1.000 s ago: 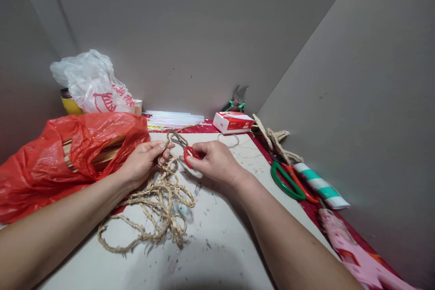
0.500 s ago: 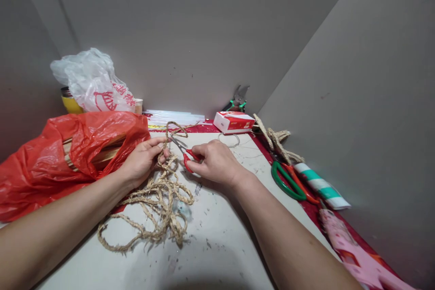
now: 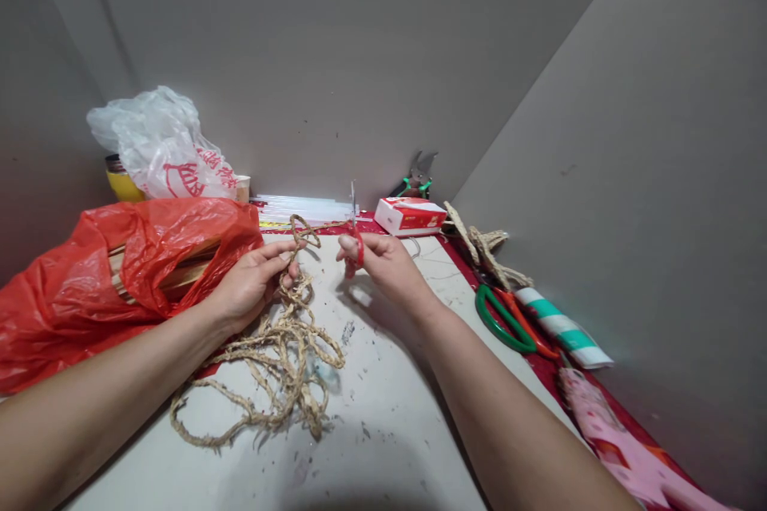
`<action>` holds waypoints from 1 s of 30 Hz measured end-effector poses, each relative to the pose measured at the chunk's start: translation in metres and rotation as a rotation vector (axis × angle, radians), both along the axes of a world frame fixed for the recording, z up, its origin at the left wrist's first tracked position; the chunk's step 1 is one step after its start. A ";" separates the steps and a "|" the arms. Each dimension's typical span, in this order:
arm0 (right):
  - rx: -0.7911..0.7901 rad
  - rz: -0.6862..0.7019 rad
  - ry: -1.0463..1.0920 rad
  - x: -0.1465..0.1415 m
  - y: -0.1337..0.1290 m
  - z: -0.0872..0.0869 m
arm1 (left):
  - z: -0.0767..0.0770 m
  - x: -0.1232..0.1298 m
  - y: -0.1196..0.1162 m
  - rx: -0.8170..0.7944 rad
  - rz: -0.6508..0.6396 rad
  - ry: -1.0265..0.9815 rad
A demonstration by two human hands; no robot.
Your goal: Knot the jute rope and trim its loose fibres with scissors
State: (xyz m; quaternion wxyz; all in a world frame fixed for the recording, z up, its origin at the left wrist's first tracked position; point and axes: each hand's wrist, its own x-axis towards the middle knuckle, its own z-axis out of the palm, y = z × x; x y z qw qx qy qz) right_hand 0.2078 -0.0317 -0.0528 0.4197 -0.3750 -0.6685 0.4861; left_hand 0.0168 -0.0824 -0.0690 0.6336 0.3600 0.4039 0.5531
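Note:
Between its thumb and fingers, my left hand (image 3: pixel 260 275) pinches a twisted straw rope (image 3: pixel 288 335). A small loop of the rope stands above those fingers, and its thin end stretches right toward the scissors. The rest lies in loose coils on the white tabletop (image 3: pixel 383 407). To the right, my right hand (image 3: pixel 380 259) is closed round the red handles of small scissors (image 3: pixel 358 247), whose blades point up. Whether the blades touch the rope end is too small to tell.
On the left lies a red plastic bag (image 3: pixel 72 287) with wooden strips, before a white bag (image 3: pixel 173 144). A tissue box (image 3: pixel 413 215) and green-handled pruners (image 3: pixel 419 172) stand behind. Large scissors (image 3: pixel 506 323), a striped roll (image 3: pixel 563 327) and a pink glue gun (image 3: pixel 623 447) line the right edge.
My right hand has moved up and slightly right, away from my left fingers. The scissors have turned from pointing up-left to pointing upward. My left hand keeps its pinch on the rope.

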 end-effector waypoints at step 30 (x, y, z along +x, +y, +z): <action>-0.004 -0.071 0.977 0.044 -0.004 0.078 | 0.039 0.004 -0.035 0.588 -0.161 1.229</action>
